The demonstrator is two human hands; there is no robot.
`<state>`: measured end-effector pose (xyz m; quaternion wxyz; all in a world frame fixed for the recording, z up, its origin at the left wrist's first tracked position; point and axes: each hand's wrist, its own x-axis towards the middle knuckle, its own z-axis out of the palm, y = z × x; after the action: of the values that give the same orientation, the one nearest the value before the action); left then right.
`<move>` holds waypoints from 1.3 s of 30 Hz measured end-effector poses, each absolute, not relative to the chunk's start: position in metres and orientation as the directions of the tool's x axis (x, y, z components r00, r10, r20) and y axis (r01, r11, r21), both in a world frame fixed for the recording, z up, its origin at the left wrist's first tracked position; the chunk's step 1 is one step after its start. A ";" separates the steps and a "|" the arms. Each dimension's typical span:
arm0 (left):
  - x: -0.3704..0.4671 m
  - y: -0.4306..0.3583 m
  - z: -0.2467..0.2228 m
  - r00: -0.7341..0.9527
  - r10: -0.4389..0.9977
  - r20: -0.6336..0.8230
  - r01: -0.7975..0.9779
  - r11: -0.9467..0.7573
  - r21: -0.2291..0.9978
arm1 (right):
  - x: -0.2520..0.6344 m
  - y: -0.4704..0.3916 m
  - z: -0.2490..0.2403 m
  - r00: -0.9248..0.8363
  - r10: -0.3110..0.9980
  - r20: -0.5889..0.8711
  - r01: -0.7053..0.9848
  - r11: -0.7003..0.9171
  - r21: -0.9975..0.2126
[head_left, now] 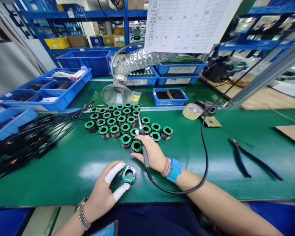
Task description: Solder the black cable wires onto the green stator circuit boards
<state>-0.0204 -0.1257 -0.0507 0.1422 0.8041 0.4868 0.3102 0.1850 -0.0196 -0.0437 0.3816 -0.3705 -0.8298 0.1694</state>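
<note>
Left hand: I see the left hand (102, 190) gripping the lone ring part (125, 175) between white-covered finger and thumb.
Lone ring part: green face up on the bench (186, 150), near the front edge, left of its middle.
Right hand: my right hand (153, 154) grips the soldering iron (145, 154), tip pointing away from the front edge; whether its fingers touch the nearest ring, I cannot tell.
Ring cluster: the ring cluster (129, 128) stands just beyond that hand.
Pliers: blue-handled pliers (236, 144) lie apart, toward the right front corner.
</note>
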 end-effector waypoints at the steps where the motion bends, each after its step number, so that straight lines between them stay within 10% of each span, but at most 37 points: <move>1: -0.018 -0.125 -0.051 0.294 0.898 0.327 0.695 -0.436 0.572 | 0.183 -0.020 -0.044 -0.418 0.753 0.508 0.492 0.658 -0.570; 9: -0.005 -0.119 -0.043 0.367 0.917 0.152 0.586 -0.356 0.728 | 0.198 -0.034 -0.037 -0.567 0.713 0.413 0.290 0.642 -0.710; 18: 0.004 -0.127 -0.053 0.294 0.920 0.259 0.660 -0.391 0.641 | 0.193 -0.042 -0.041 -0.525 0.735 0.429 0.370 0.651 -0.663; 28: -0.023 -0.117 -0.036 0.690 0.690 0.218 0.360 -0.588 0.724 | 0.202 -0.048 -0.034 -0.671 0.638 0.377 0.175 0.631 -0.756; 39: -0.032 -0.118 -0.038 0.585 0.747 0.316 0.345 -0.582 0.736 | 0.167 0.009 -0.032 -0.651 0.618 0.440 0.407 0.774 -0.485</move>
<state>-0.0322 -0.1183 -0.0384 0.3181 0.8313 0.3286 0.3158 0.1672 0.0093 -0.0318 0.3028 -0.2875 -0.8918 0.1744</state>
